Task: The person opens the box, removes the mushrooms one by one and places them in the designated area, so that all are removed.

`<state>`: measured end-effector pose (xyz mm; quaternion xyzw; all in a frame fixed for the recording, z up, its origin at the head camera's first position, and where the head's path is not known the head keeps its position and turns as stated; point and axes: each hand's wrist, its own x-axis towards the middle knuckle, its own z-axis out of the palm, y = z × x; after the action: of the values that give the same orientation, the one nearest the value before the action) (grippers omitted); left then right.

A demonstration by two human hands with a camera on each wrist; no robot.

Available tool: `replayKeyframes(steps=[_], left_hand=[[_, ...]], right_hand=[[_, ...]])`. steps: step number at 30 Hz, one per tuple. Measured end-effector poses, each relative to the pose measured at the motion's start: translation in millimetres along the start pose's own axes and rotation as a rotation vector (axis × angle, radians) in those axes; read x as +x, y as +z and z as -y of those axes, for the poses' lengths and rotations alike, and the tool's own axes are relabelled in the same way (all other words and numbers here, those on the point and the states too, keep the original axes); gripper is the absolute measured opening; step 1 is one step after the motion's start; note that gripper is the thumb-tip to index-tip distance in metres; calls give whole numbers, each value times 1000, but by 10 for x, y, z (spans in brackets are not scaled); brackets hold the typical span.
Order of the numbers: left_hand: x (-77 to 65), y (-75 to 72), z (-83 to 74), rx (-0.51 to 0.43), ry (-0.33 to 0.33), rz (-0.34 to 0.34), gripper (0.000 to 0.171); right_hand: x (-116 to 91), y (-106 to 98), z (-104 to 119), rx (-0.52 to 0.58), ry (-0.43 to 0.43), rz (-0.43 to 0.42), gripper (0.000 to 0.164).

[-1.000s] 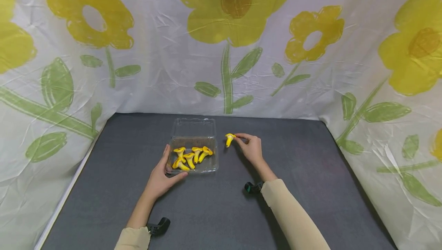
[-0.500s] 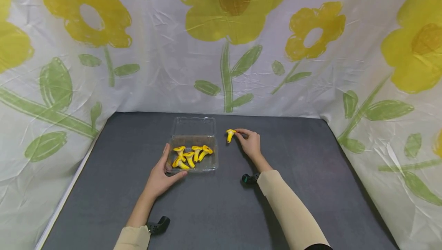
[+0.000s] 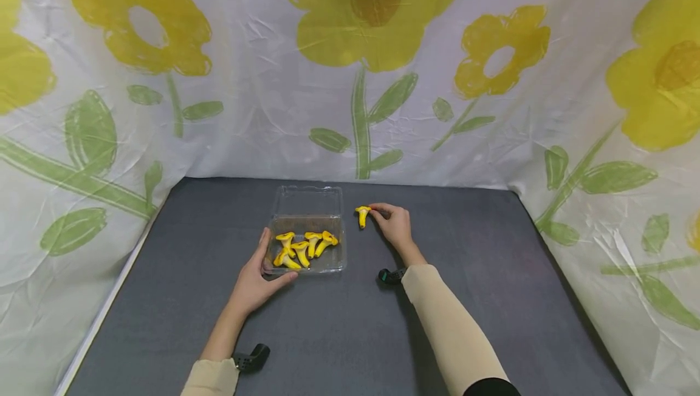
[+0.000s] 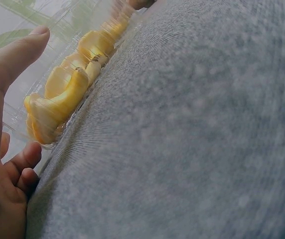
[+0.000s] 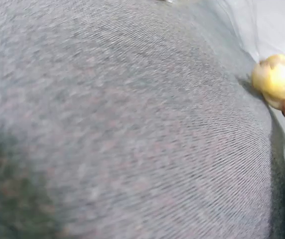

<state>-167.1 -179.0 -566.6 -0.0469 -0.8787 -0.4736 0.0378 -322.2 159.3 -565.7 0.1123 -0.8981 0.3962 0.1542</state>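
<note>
My right hand (image 3: pixel 395 226) pinches a yellow chanterelle mushroom (image 3: pixel 363 218) between thumb and fingertips, stalk pointing down, just right of a clear plastic box. In the right wrist view this mushroom (image 5: pixel 277 79) shows at the right edge beside the thumb. The clear box (image 3: pixel 332 265) stands with its lid (image 3: pixel 307 201) folded back and holds several similar mushrooms (image 3: pixel 300 252). My left hand (image 3: pixel 256 283) rests at the box's near left corner, index finger along the left side and thumb spread along the front. Through the box wall, the left wrist view shows the mushrooms (image 4: pixel 58 107) close up.
A dark grey cloth-covered table (image 3: pixel 339 335) lies under everything. White curtains (image 3: pixel 246 129) printed with yellow flowers hang behind it and along both sides. Dark wrist devices (image 3: pixel 253 358) sit below both hands.
Over the last second my right hand has moved slightly away from me with the mushroom, then a little left towards the box. The left hand and box have stayed in place.
</note>
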Motion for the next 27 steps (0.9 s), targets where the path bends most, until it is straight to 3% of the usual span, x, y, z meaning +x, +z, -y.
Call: replayKeyframes(steps=[17,27], left_hand=[[-10,6,1,7,1,5,122],[-17,-6,-13,17,-7,2,122]], right_hand=[[-50,13,-20,46,18,-8,19],[-61,-10,-6,51,-15,-23,18]])
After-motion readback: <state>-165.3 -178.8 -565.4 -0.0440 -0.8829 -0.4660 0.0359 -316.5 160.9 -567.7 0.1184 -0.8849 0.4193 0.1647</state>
